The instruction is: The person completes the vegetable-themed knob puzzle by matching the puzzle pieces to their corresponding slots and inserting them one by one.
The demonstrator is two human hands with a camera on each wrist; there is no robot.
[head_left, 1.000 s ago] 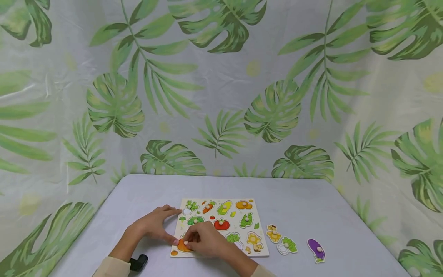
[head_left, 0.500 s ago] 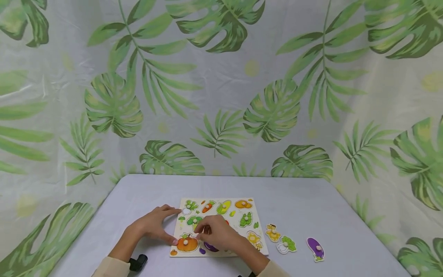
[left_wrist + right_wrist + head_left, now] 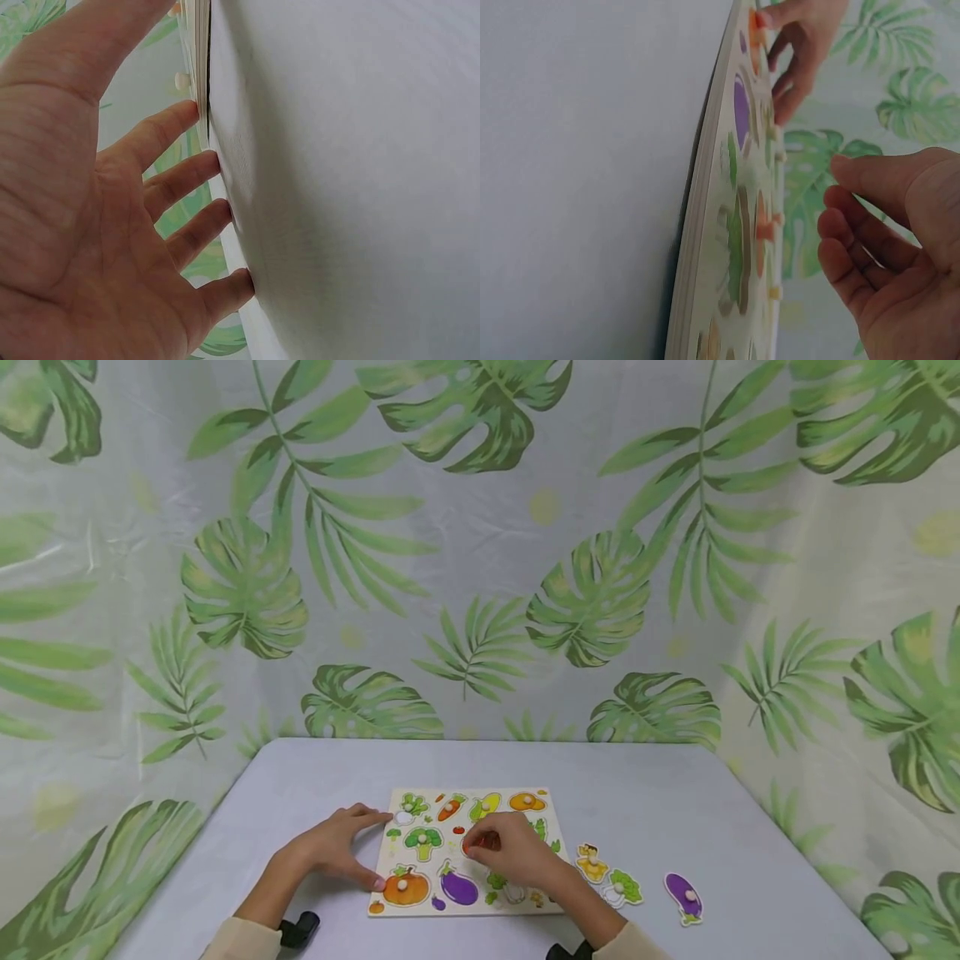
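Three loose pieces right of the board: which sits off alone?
The purple eggplant piece, farthest right; the yellow mushroom piece and the green-leaved white piece lie close together, nearer the board.

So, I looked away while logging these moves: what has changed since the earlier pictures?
The right hand has let go of the orange pumpkin-shaped puzzle piece and moved right, slightly away from the person, over the cream rectangular board; it holds nothing. The left hand stays at the board's left edge. The loose yellow mushroom-shaped piece, green-and-white leafy-vegetable piece and purple eggplant-shaped piece stayed put.
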